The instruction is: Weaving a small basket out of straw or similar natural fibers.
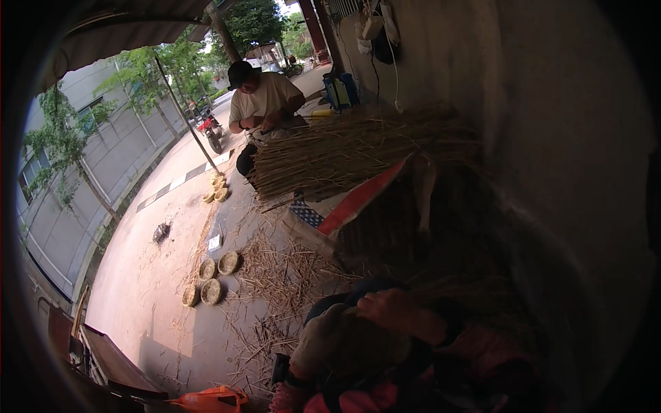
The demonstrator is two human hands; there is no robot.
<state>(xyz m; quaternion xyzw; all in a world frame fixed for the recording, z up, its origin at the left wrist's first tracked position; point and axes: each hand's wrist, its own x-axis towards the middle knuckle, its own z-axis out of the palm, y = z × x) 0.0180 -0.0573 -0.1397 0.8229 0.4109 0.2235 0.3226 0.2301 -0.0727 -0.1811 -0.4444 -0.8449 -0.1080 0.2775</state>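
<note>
Head view puts both hands low in the frame, close together over the lap: the right hand (392,308) has its fingers bent inward, while the left hand (320,339) looks pale and perhaps gloved. Deep shadow hides each grip, so I can't tell how tightly either closes or whether it has hold of anything. Between and below them sits a dim, rounded brownish form (366,347), apparently the thing being handled, too dark to identify. That gloom is the likeliest cause of trouble: a finger could be misplaced, or a thin strand missed, because little there is visible. If neither hand has a firm hold, the form could tip off the lap, onto the loose straw (289,292) strewn over the floor beside it. Stalks underfoot might also slide or snag. On the right, the wall (551,138) limits the elbow's reach; ahead, the red-edged sack (365,196) and the big stalk bundle (365,151) crowd forward movement, with a co-worker (265,103) seated just beyond. More room lies to the left, past the straw, though four small woven baskets (229,262) stand on the floor there and could be knocked.
</note>
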